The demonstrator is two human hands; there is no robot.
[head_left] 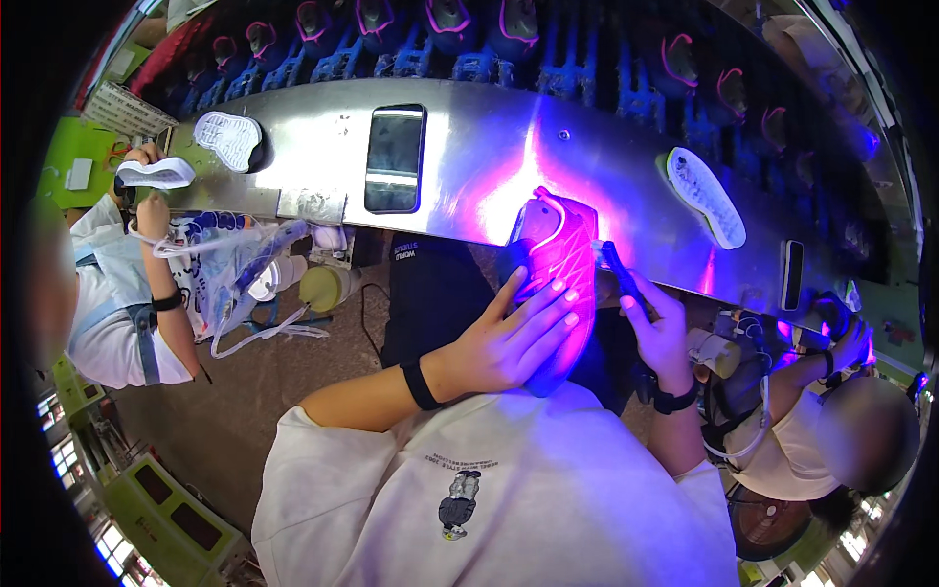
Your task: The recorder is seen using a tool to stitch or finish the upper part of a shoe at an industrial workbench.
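Note:
A red-pink shoe upper [572, 235], lit by purple light, stands toe toward me at the front edge of the metal bench. My left hand [518, 338] lies across its side with the fingers stretched over it, holding it against me. The thumb points up toward the shoe's opening. To the right of the shoe, my right hand [661, 328] grips a slim dark-handled brush [618, 266]. Its tip is close beside the shoe's right edge; whether it touches, I cannot tell. A white shoe sole [706, 199] rests on the bench to the right.
On the metal bench [303, 127] lie a phone [395, 157], another white sole [228, 139] and a second dark phone [792, 276]. Shoes on blue holders [474, 61] line the far side. A co-worker at left holds a sole [156, 173]; another person [797, 430] sits at right.

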